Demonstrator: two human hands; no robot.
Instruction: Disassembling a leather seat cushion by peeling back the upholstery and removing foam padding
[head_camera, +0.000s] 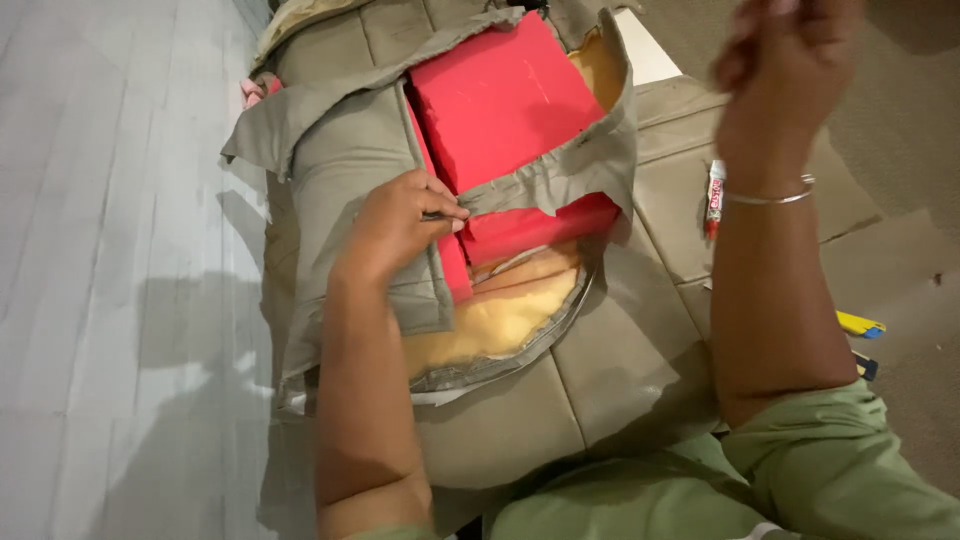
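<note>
A torn grey seat cushion cover (520, 420) lies in front of me, ripped open over yellow foam (500, 320) and a red foam block (500, 95). My left hand (400, 225) presses on a grey flap (350, 160) beside the red block and pinches a thin dark needle-like thing at the edge of a torn grey strip (560, 170). My right hand (785, 65) is raised high at the upper right, blurred, fingers curled; whether it holds anything I cannot tell. A thin silver bangle sits on that wrist.
A small red and white tube (714, 200) lies on the grey cover to the right. Yellow and dark tools (860, 325) lie by my right elbow. Pale tiled floor (100, 250) is on the left, brown carpet (900, 130) on the right.
</note>
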